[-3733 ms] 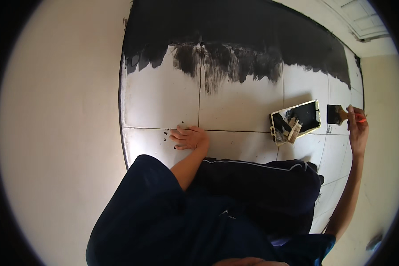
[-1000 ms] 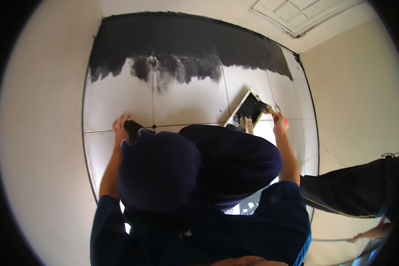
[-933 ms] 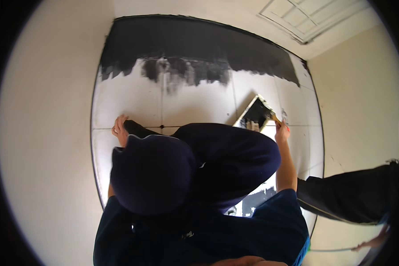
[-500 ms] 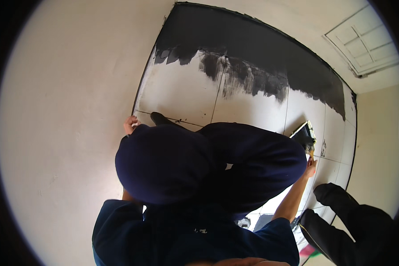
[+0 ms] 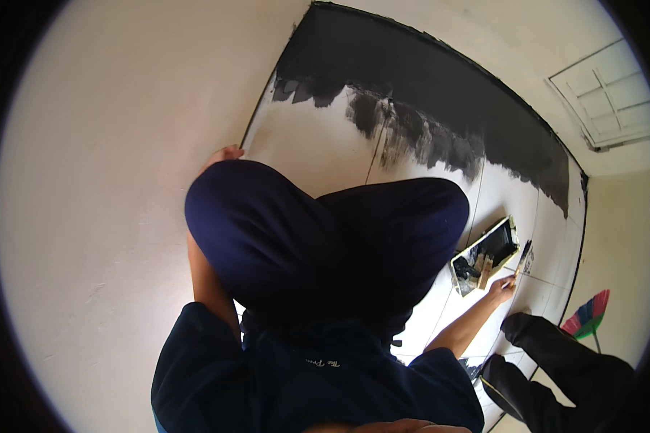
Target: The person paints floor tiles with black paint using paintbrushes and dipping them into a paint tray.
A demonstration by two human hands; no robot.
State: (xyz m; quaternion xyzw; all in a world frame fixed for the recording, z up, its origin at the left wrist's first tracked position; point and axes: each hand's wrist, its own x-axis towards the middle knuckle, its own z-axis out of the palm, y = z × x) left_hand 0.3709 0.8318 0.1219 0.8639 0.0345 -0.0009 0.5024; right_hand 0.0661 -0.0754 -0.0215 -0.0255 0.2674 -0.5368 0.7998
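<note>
Right hand (image 5: pixel 503 290) — forearm reaching out from the right sleeve, past the bent knee — fingers closed around the handle of a flat paint brush (image 5: pixel 525 260). Brush projects beyond the fingertips, away from the body; its dark bristle end is the far part, seen nearly edge-on, over the pale tiles (image 5: pixel 513 189). Whether the bristles touch the tile cannot be told. Paint tray (image 5: pixel 456 280) sits on the tiles immediately to the left of the brush and the gripping hand: oblong, cream-rimmed, set at a slant, its far part dark with paint (image 5: pixel 503 242). A pale wooden piece (image 5: pixel 486 270), like another brush handle, lies within the tray's near part, leaning over the near edge, not in the grip. Left hand (image 5: pixel 228 153) is well apart from brush and tray, up at the foot of the left wall (image 5: pixel 108 187), by the dark line where wall meets floor; the left knee (image 5: pixel 245 209) masks part of it — finger spread cannot be told, nor whether it holds anything. Black coat (image 5: pixel 426 65) covers the far band of floor, with a ragged, streaky near edge. At lower right, another person's dark-trousered legs (image 5: pixel 581 372); just beyond them, a broom (image 5: pixel 587 316) with pink and blue bristles and a green base.
</note>
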